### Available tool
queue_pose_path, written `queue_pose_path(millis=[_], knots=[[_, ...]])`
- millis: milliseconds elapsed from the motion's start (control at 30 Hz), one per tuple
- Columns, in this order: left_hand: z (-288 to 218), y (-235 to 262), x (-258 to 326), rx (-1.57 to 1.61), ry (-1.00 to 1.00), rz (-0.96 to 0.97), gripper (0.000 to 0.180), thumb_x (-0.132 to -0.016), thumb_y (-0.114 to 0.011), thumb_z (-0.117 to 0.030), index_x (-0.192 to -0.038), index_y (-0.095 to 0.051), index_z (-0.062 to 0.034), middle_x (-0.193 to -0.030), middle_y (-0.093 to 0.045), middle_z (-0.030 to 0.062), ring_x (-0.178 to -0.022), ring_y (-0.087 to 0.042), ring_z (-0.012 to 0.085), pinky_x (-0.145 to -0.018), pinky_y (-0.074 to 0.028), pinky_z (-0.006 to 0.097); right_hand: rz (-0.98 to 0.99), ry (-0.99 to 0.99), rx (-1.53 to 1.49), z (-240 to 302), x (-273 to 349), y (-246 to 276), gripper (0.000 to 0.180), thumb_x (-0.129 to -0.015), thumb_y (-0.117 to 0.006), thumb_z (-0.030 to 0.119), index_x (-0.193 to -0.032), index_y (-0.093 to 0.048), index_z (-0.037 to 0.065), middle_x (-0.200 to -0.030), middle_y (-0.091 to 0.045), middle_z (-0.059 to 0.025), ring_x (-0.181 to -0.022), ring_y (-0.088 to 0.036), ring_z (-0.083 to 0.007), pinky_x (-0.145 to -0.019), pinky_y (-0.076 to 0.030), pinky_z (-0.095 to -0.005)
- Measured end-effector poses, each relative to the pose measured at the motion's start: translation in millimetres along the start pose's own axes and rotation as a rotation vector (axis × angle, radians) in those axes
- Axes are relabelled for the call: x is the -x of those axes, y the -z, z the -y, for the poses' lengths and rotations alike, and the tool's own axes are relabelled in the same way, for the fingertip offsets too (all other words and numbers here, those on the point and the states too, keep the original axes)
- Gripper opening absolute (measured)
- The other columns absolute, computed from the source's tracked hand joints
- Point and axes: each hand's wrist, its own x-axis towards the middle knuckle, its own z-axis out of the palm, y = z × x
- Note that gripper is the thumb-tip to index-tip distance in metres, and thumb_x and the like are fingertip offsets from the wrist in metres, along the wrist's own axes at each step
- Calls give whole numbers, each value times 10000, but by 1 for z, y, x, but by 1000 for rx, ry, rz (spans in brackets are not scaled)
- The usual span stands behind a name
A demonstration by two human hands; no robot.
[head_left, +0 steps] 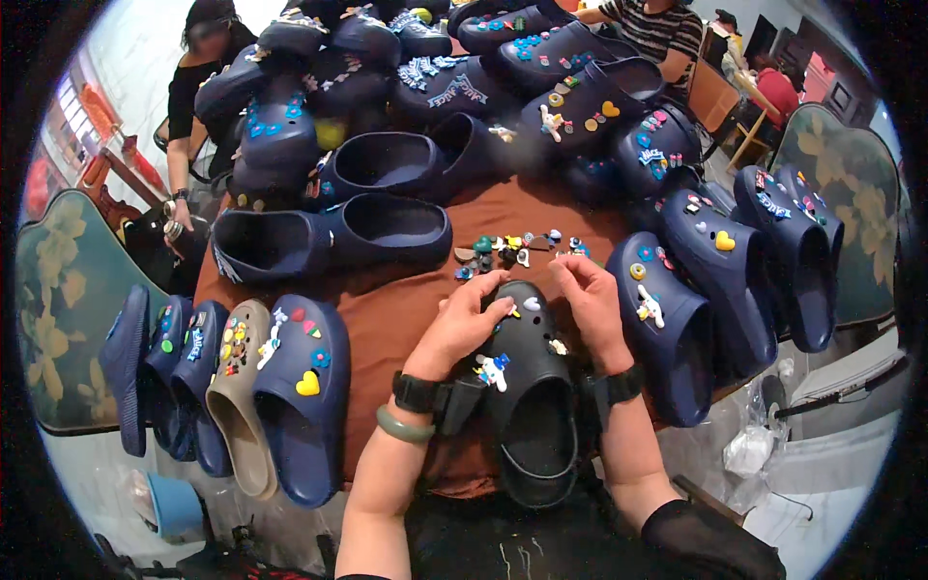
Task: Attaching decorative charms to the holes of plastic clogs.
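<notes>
A black clog [535, 387] stands in front of me, its toe pointing away and its heel opening nearest my body. Several charms are on its upper: a blue-and-white figure [492, 371], a pale heart [531, 304] and a small whitish figure [558, 346]. My left hand [466, 324] is closed on the left of the toe, thumb lying on top. Off the toe's right side, my right hand [592, 307] has thumb and forefinger pinched together; whatever is between them is too small to make out. Just beyond lies a pile of loose charms [517, 248].
Navy clogs with charms crowd the brown tablecloth [387, 309]: a left row [302, 396] with one taupe clog [242, 396], a right row [667, 338], and a heap [387, 159] at the back. Other people [198, 106] sit beyond. A blue bucket [176, 507] is on the floor.
</notes>
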Motion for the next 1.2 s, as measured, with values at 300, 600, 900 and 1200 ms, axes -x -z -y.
queue_pose_path(millis=[300, 600, 900, 1200], knots=[[-10, 1, 14, -290, -28, -77, 524, -914, -587, -231, -1370, -399, -53, -1225, -568, 67, -1149, -517, 165, -957, -410, 299, -221, 109, 386, -35, -15, 29, 117, -867, -592, 72, -947, -618, -10, -861, -647, -125, -773, -623, -222, -686, -483, -319], [-7, 1, 7, 166, 36, 15, 482, -884, -637, -193, -1283, -481, 29, -1133, -582, 42, -1005, -547, 108, -872, -451, 247, -157, 398, 803, -35, -15, 20, 154, -791, -608, 18, -941, -623, 49, -939, -576, -135, -884, -547, -328, -776, -449, -396], [6, -4, 4, -27, 18, -93, 444, -879, -635, -170, -1254, -509, 30, -1120, -587, 44, -1003, -533, 97, -866, -440, 237, -139, 416, 1157, -51, -21, 9, 217, -809, -612, 98, -1024, -619, 73, -1135, -518, -122, -1010, -462, -331, -862, -398, -427], [-14, 13, 15, 389, 46, 136, 472, -912, -600, -163, -1321, -454, 21, -1192, -558, 47, -1042, -537, 105, -909, -431, 240, -92, 388, 1074, -45, -19, 10, 253, -766, -660, 103, -1005, -582, 79, -1164, -501, -98, -1078, -436, -323, -900, -367, -448]])
